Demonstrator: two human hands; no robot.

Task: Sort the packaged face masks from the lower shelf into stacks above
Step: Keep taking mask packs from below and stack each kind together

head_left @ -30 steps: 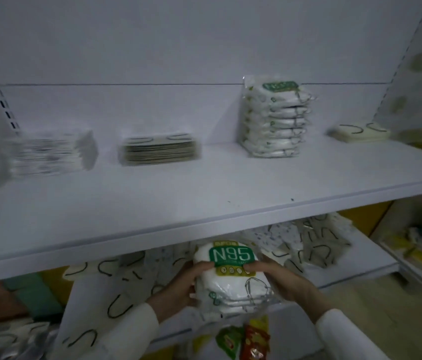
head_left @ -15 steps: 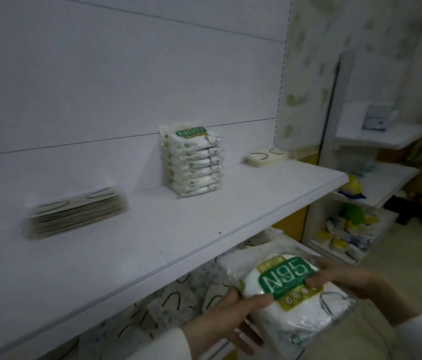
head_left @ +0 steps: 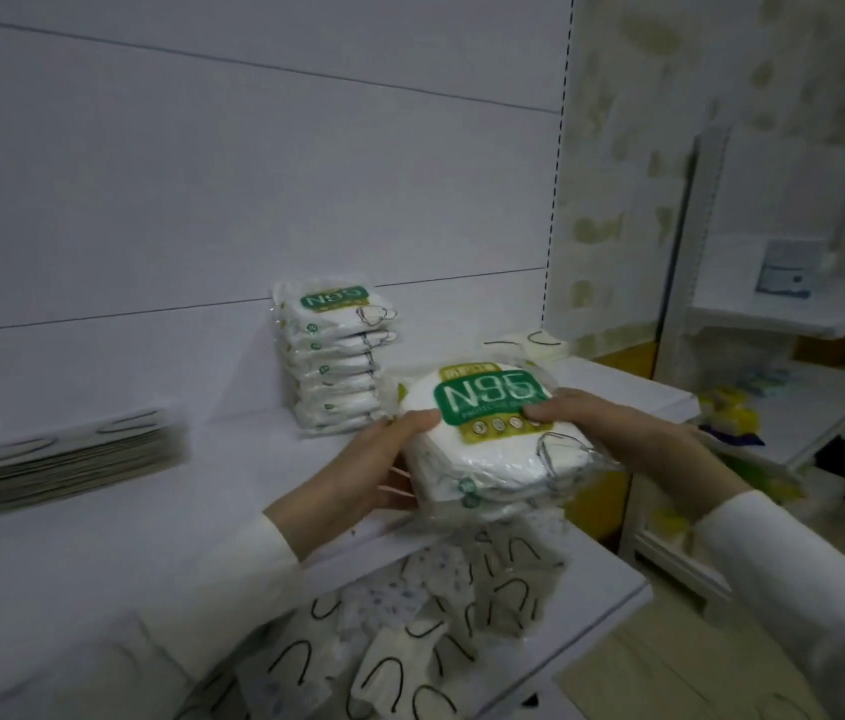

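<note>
The left hand (head_left: pixel 384 459) and right hand (head_left: pixel 612 439) clasp a bundle of packs (head_left: pixel 488 444) near the pile (head_left: pixel 337 366) beyond them, while many loose masks (head_left: pixel 436 615) wait below them, unsorted.

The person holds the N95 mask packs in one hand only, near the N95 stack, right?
Not quite: the head view shows both hands, left hand and right hand, gripping the N95 mask packs near the N95 stack.

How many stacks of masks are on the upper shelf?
3: a flat stack at left, a tall N95 stack mid-shelf, a low stack at the far right. Others may be out of view.
</note>
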